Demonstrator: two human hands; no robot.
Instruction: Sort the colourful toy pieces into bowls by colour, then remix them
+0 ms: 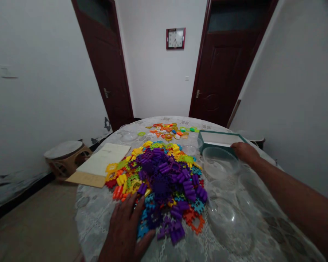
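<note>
A large heap of plastic building pieces lies mid-table, mostly purple on top, with yellow, orange, red, green and blue ones around and below. My left hand rests at the heap's near left edge, fingers apart, its fingertips touching pieces. On the right, my right hand is closed on the near right rim of a green box with a white inside. A clear round plastic bowl stands just in front of the box, and more clear containers are nearer on the right.
Small, mostly orange pieces are spread at the table's far side. An open notebook lies on the left over the edge of the lace-covered table. A round-topped stool stands on the floor at the left.
</note>
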